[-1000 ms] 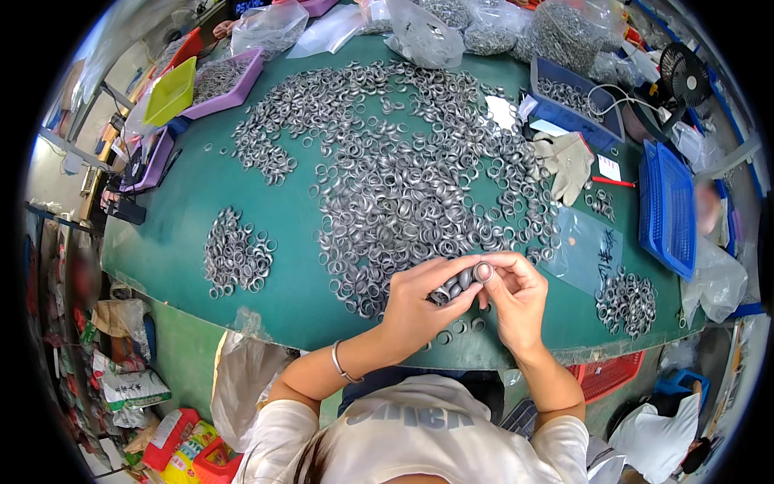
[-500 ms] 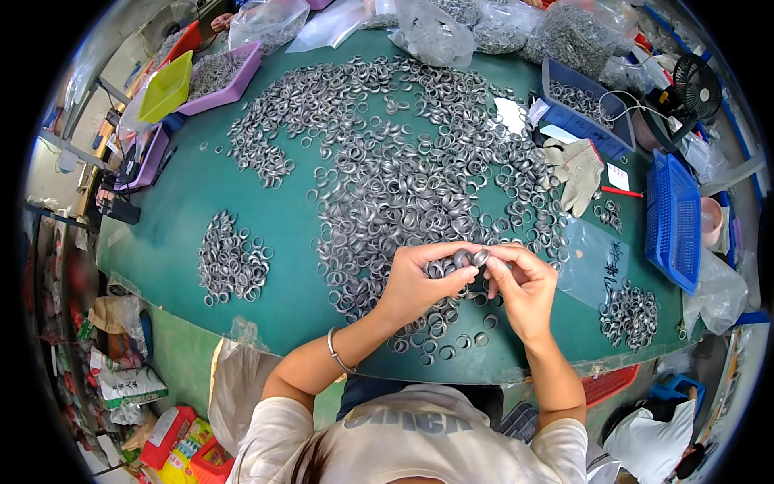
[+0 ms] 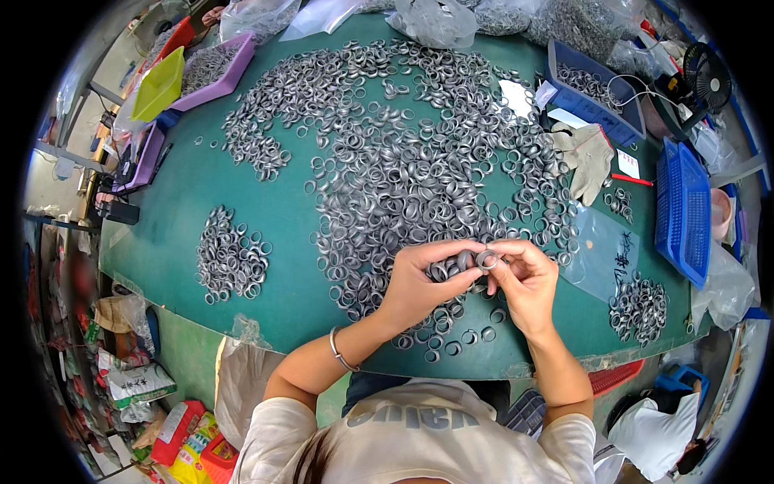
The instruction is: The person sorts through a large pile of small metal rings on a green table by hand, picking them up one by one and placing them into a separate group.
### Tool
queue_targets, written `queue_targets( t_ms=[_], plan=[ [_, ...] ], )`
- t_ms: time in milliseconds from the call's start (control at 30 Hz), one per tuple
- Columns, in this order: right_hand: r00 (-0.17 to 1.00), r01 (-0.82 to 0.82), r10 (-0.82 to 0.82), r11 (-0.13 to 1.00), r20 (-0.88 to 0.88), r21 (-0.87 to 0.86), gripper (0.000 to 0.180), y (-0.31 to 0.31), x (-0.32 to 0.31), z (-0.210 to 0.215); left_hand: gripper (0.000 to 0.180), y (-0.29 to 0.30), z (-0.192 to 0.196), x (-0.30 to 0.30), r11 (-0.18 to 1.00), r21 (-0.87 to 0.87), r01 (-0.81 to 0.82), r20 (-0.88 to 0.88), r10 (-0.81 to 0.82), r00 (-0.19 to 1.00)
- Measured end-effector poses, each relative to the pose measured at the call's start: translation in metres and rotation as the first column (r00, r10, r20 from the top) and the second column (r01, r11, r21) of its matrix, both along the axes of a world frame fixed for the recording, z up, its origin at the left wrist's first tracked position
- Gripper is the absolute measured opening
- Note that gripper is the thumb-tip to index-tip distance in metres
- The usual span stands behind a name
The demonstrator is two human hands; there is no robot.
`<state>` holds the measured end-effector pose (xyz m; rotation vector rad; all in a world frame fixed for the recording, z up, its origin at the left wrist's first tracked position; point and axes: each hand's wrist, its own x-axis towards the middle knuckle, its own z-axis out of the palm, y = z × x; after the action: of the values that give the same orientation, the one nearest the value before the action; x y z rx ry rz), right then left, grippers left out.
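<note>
My left hand (image 3: 419,281) is closed around several dull grey metal rings (image 3: 451,264), over the near side of a broad spread of similar rings (image 3: 395,173). Between the thumb and fingers of my right hand (image 3: 526,282) is a single metal ring (image 3: 486,256), its round opening facing up. The fingertips of both hands meet around this ring. Below them, a few loose rings (image 3: 453,348) lie close to the table's near edge.
The green table (image 3: 173,258) carries a separate ring pile (image 3: 231,256) at left and another pile (image 3: 638,310) at right. A work glove (image 3: 587,157), a blue bin (image 3: 592,105), blue baskets (image 3: 681,214) and a fan (image 3: 707,77) line the right side. Purple (image 3: 230,77) and yellow-green trays (image 3: 160,85) stand far left.
The ring in my right fingers has turned from edge-on to showing its opening. My view has shifted slightly; both hands stay together in the same place.
</note>
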<state>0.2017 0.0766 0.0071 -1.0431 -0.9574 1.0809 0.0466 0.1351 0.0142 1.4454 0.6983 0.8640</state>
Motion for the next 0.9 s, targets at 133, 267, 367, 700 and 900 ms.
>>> queue_targets(
  t_ms=[133, 267, 367, 700, 900],
  plan=[
    [1.0, -0.009, 0.009, 1.0, -0.013, 0.011, 0.016, -0.0013, 0.0009, -0.0014, 0.03, -0.0009, 0.0007, 0.0013, 0.988, 0.149, -0.034, -0.02, 0.038, 0.999],
    [1.0, -0.009, 0.009, 1.0, -0.003, -0.021, 0.016, -0.0023, 0.0008, 0.0009, 0.03, -0.0011, 0.0031, 0.0007, 0.98, 0.194, -0.034, -0.05, 0.045, 0.998],
    [1.0, -0.012, 0.012, 1.0, 0.004, -0.016, 0.016, -0.0031, 0.0013, 0.0017, 0.031, -0.0015, 0.0034, 0.0009, 0.966, 0.258, -0.03, -0.074, 0.051, 0.996],
    [0.995, 0.059, -0.059, 0.998, 0.078, 0.006, 0.014, -0.0034, -0.0022, 0.0006, 0.031, -0.0025, -0.0024, 0.0005, 0.973, 0.23, -0.018, -0.103, 0.043, 0.994],
    [0.992, 0.059, -0.061, 0.998, 0.108, 0.021, 0.017, -0.0038, -0.0008, -0.0035, 0.03, -0.0026, -0.0043, 0.0025, 0.972, 0.231, -0.036, -0.084, 0.056, 0.995]
  ],
)
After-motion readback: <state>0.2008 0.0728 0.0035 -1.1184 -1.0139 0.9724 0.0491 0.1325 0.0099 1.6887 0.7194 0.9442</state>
